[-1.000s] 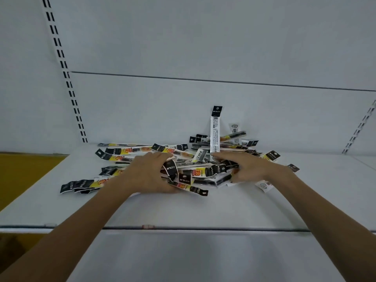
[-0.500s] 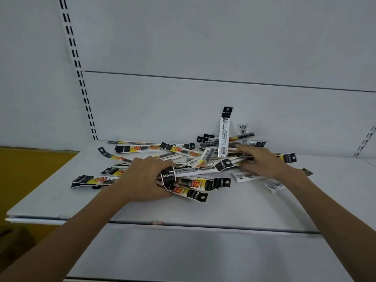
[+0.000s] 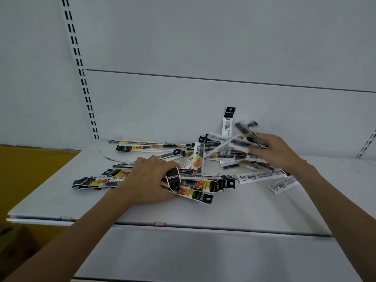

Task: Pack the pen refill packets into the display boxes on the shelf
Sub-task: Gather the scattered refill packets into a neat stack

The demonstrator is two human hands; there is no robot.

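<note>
Yellow-and-black printed plastic pen refill packets (image 3: 203, 186) found heaped loosely at the middle of the white metal shelf board (image 3: 223, 210). Saw the left hand (image 3: 146, 180) at the board's centre, fingers curled round a bundle of packets, one black end bent upward. Saw the right hand (image 3: 272, 151) toward the board's right rear, pinching several blurred packets above the heap. Noted one white-backed upright packet (image 3: 228, 123) at the board's back edge, against the rear panel.

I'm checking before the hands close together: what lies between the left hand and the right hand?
Head view: loose refill packets lie criss-crossed between the left hand and the right hand, one yellow-printed packet propped at a tilt among them.
</note>
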